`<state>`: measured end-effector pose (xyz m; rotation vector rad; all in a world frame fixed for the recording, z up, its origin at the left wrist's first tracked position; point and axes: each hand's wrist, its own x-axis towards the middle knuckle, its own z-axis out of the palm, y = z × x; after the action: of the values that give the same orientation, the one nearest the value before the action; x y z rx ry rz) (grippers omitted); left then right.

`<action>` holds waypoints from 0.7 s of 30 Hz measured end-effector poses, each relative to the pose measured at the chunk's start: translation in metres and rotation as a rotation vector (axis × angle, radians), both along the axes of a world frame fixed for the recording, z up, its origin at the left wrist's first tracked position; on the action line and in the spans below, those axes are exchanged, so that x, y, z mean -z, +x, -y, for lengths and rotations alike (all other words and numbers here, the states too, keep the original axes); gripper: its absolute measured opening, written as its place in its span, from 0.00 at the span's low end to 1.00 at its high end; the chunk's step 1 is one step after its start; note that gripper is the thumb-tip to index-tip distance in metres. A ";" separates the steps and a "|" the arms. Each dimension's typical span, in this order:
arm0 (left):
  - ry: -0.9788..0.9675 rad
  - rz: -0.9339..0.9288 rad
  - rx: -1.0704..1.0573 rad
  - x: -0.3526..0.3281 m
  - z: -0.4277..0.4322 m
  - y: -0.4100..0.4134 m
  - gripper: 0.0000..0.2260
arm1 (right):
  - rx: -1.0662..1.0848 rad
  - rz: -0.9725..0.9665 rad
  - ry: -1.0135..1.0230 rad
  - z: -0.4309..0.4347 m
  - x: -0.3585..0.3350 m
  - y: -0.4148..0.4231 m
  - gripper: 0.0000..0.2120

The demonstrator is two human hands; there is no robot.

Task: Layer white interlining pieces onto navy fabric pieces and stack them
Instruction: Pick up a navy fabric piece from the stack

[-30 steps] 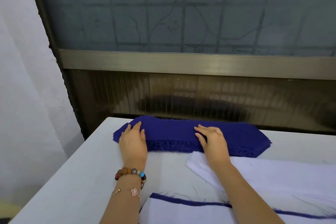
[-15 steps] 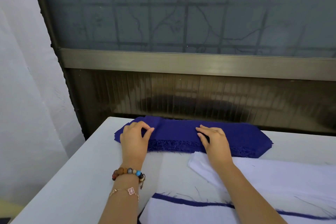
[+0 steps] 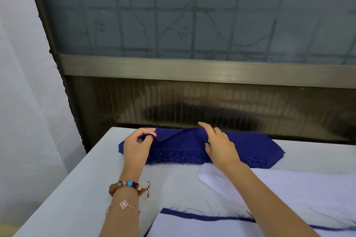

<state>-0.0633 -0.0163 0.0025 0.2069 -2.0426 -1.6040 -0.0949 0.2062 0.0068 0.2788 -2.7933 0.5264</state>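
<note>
Pinching a corner of the top navy piece (image 3: 179, 138) between thumb and curled fingers, the left hand (image 3: 137, 148) holds it raised above the navy stack (image 3: 250, 146) at the far edge of the worktop (image 3: 77, 188). The right hand (image 3: 219, 146) lies on the raised fold, forefinger straight; I cannot tell whether it grips. White interlining (image 3: 289, 184) lies just nearer, under the right forearm.

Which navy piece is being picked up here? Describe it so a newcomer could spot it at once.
At the far edge of the white table lies a stack of navy fabric pieces with frayed edges. The top navy fabric piece is the one pinched by the left hand and right hand. Unlike the flat layers beneath, it is raised and rumpled.
</note>
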 end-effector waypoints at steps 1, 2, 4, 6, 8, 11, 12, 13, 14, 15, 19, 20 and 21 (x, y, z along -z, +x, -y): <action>0.036 0.016 0.016 0.000 -0.001 0.000 0.10 | -0.036 0.021 -0.026 0.001 -0.003 -0.002 0.33; 0.068 0.027 0.029 0.001 -0.001 0.000 0.11 | -0.081 0.040 -0.056 0.001 -0.006 -0.004 0.34; 0.138 0.029 0.043 0.001 -0.001 -0.001 0.11 | -0.161 0.066 -0.088 0.003 -0.010 -0.010 0.33; 0.218 0.027 0.050 0.002 0.002 -0.002 0.12 | -0.191 0.091 -0.091 0.005 -0.011 -0.017 0.28; 0.307 0.030 0.068 0.002 0.005 -0.003 0.13 | -0.177 0.110 -0.078 0.004 -0.011 -0.024 0.23; 0.394 0.042 0.083 0.002 0.006 -0.005 0.13 | -0.086 0.092 -0.013 -0.006 -0.011 -0.030 0.18; 0.405 0.048 0.082 0.002 0.006 -0.005 0.13 | -0.052 0.079 0.004 -0.012 -0.011 -0.030 0.17; 0.419 0.058 0.077 0.003 0.007 -0.006 0.13 | -0.022 0.070 0.012 -0.020 -0.011 -0.030 0.17; 0.434 0.074 0.070 0.004 0.007 -0.008 0.13 | 0.006 0.067 0.012 -0.028 -0.011 -0.030 0.17; 0.449 0.092 0.061 0.005 0.008 -0.009 0.12 | 0.034 0.067 0.012 -0.038 -0.011 -0.029 0.17; 0.446 0.148 0.030 0.007 0.010 -0.012 0.13 | 0.163 0.106 0.008 -0.080 -0.013 -0.027 0.16; 0.440 0.161 0.023 0.007 0.010 -0.012 0.13 | 0.199 0.110 0.016 -0.090 -0.014 -0.026 0.16; 0.441 0.172 0.021 0.008 0.010 -0.012 0.12 | 0.238 0.111 0.027 -0.100 -0.015 -0.025 0.16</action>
<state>-0.0755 -0.0264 -0.0052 0.4964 -1.7854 -2.0982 -0.1204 0.3066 0.0220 -0.0807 -2.8882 0.4603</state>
